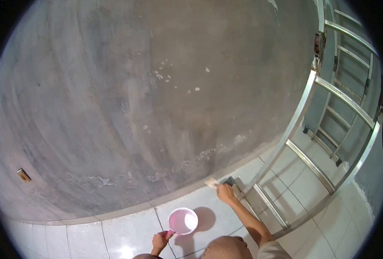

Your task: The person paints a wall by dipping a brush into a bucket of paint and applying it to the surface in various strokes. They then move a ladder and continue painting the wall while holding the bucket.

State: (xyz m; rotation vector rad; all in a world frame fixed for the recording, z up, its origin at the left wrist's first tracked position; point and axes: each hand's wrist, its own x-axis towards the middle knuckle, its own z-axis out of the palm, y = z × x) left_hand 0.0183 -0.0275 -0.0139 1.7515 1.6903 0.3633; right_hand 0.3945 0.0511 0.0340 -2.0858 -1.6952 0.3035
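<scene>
My right hand (225, 193) reaches forward to the foot of the grey cement wall (157, 95) and is closed on a small pale brush (211, 183), whose tip lies at the joint between wall and floor. My left hand (160, 241) is low at the bottom of the view, gripping the handle of a pink bowl (183, 220) that rests on the white floor tiles (114, 233). The bowl's inside looks pale pink. A brown rounded shape (227, 248) between my arms looks like my knee.
An aluminium ladder (316, 142) stands just right of my right hand, its near foot (231, 181) close to the brush. White specks and pale smears mark the wall near the floor. A small metal plate (23, 175) sits low on the wall at left.
</scene>
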